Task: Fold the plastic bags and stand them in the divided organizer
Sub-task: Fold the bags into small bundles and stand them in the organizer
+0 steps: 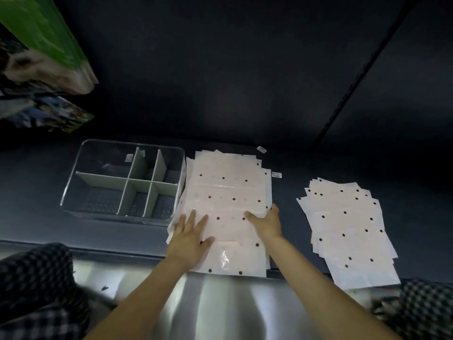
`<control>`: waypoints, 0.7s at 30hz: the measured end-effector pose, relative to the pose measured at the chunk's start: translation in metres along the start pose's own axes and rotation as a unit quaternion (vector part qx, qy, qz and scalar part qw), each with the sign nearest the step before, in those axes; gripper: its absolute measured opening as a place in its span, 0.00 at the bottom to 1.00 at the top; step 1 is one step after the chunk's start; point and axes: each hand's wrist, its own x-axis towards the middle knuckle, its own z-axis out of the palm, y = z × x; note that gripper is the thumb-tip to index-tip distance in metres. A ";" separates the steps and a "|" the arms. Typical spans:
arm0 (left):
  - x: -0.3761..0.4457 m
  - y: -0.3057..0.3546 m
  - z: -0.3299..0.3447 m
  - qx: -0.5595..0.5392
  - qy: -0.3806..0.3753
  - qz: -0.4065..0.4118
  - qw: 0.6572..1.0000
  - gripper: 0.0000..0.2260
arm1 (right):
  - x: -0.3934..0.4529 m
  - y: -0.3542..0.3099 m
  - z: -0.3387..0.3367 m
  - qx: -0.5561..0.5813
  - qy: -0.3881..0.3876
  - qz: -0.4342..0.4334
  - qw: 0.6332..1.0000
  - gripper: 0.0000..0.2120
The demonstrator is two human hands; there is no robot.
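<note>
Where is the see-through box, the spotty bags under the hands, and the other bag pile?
organizer (73, 190): head view, left clear wall.
middle stack of bags (228, 192): head view, top bag's centre.
right stack of bags (348, 231): head view, top bag's middle.

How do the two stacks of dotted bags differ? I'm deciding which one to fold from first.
The middle stack lies right beside the clear organizer; the right stack lies apart, farther right.
Both hands work on the middle stack: the left hand lies flat on it and the right hand is at its right edge. Nothing touches the right stack.
The right stack is fanned out askew; the middle stack looks squarer.
Both hold flat, unfolded white bags with dark dots.
</note>
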 end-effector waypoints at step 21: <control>-0.046 0.011 0.021 0.224 -0.056 0.289 0.929 0.37 | -0.026 0.070 -0.116 -0.590 -0.243 -0.352 0.685 0.48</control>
